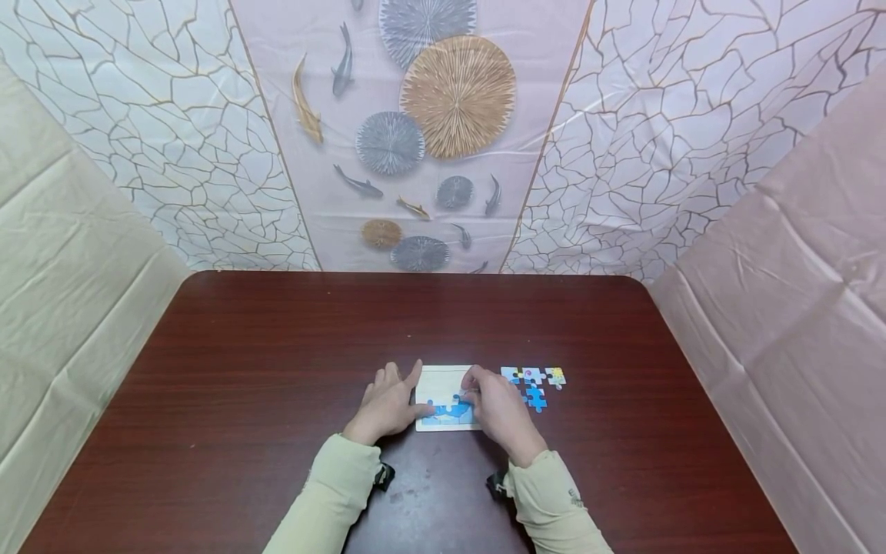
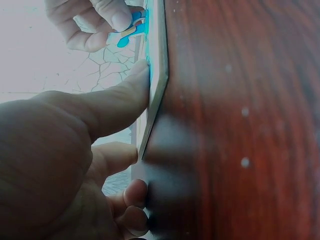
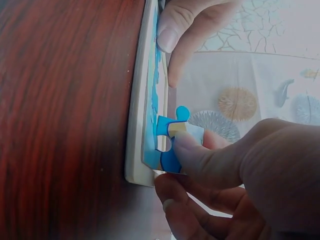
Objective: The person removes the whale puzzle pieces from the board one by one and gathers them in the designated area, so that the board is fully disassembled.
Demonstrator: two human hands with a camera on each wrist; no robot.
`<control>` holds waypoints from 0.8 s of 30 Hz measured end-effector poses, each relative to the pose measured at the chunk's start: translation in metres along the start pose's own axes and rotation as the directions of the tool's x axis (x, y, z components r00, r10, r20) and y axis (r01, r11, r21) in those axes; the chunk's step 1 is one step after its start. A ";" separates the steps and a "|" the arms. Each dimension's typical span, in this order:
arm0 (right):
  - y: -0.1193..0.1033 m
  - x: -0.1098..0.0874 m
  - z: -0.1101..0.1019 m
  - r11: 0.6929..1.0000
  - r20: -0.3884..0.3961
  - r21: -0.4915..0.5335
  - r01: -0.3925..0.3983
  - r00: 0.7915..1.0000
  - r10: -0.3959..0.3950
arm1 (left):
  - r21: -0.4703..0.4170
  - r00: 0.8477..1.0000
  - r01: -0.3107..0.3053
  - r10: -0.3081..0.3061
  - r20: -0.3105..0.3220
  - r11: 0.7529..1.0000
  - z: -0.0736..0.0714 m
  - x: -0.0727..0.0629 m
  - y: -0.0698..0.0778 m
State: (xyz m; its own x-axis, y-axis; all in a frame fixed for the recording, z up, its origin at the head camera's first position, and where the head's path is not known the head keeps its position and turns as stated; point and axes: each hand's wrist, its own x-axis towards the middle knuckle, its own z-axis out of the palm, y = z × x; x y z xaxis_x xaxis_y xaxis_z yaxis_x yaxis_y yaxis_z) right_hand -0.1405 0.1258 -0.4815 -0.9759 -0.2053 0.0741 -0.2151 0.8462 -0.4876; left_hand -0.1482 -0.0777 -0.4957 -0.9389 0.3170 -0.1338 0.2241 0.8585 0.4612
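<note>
A small jigsaw puzzle board with a pale wooden frame lies on the table. Blue pieces fill its near part. My right hand pinches a blue and white puzzle piece with a tan patch between thumb and fingers, tilted over the board's right side. My left hand is at the left side; its thumb presses on the laid blue pieces while the index finger reaches along the board's edge. In the left wrist view the remaining fingers curve loosely near the tabletop.
Right of the board lie several loose puzzle pieces, with a blue piece nearer me, partly behind my right hand. The dark red wooden table meets a patterned curtain at its far edge, with pale cloth on both sides.
</note>
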 end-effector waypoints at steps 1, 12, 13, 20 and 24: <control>0.000 0.000 0.000 1.000 -0.001 0.001 0.003 1.000 -0.003 | 0.000 1.000 0.000 0.000 0.000 1.000 0.000 0.000 0.000; 0.006 -0.002 -0.008 0.990 -0.013 0.127 -0.063 0.998 0.065 | -0.004 1.000 -0.004 0.004 0.006 1.000 0.001 0.001 0.000; 0.007 -0.002 -0.010 0.990 -0.020 0.129 -0.063 0.998 0.066 | -0.001 1.000 -0.005 0.005 0.008 1.000 0.001 0.001 0.000; 0.027 -0.007 -0.031 0.983 -0.054 0.157 -0.099 0.993 0.109 | -0.003 1.000 -0.017 0.017 0.003 1.000 0.000 0.000 0.000; 0.044 -0.012 -0.047 0.975 -0.106 0.183 -0.128 0.983 0.149 | -0.007 1.000 -0.019 0.020 0.002 1.000 0.000 0.000 -0.001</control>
State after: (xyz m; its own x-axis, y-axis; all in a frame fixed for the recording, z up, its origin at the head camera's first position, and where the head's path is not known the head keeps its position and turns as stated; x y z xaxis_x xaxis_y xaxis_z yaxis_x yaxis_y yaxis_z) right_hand -0.1397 0.1887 -0.4634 -0.9954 -0.0238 0.0923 -0.0779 0.7613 -0.6437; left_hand -0.1481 -0.0783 -0.4958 -0.9338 0.3347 -0.1268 0.2405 0.8493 0.4700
